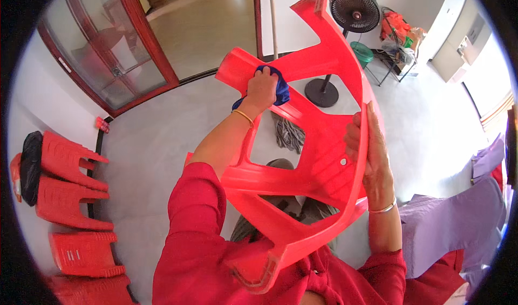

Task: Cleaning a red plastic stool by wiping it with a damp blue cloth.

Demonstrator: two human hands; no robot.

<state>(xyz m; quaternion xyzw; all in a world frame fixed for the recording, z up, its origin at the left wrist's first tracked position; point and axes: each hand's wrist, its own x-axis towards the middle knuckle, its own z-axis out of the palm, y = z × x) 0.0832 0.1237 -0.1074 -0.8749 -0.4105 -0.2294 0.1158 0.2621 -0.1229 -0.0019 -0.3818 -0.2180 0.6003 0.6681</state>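
A red plastic chair (327, 143) lies tipped across my lap, its legs spread outward and its underside edges showing. My left hand (263, 88) presses a dark blue cloth (282, 90) against one of the upper-left legs. On the other side, my right hand (370, 143) grips the chair's right edge, fingers curled inside and thumb along the outside. The cloth is bunched under the left fingers, and part of it hangs out below the wrist. I cannot tell how the hidden lower side of the chair rests on me.
Red plastic stools (73, 203) stand stacked along the left wall. A pedestal fan (355, 10), a green bucket (362, 54) and a loaded folding rack (398, 42) are at the back right. A mop (288, 131) lies beyond the chair. Purple-covered chairs (449, 220) stand at right.
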